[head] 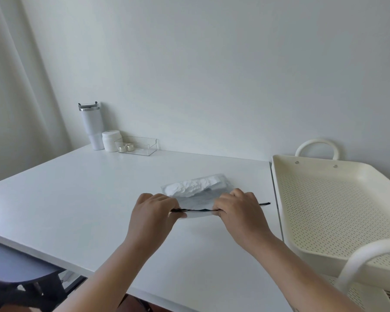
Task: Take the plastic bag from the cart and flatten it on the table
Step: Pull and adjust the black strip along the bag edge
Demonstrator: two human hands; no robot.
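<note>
Both hands gripped near edge of plastic bag point(198, 194): left hand point(154, 212) pinched left corner, right hand point(239, 210) closed on right corner. Bag lay on white table point(77, 199), long axis left-right, crumpled body beyond knuckles, dark strip along held edge. Cart tray point(313, 167) stood just right, bag gone from it. Tumbler point(91, 127), jar point(110, 140), clear organizer point(142, 145) against far wall.
</note>
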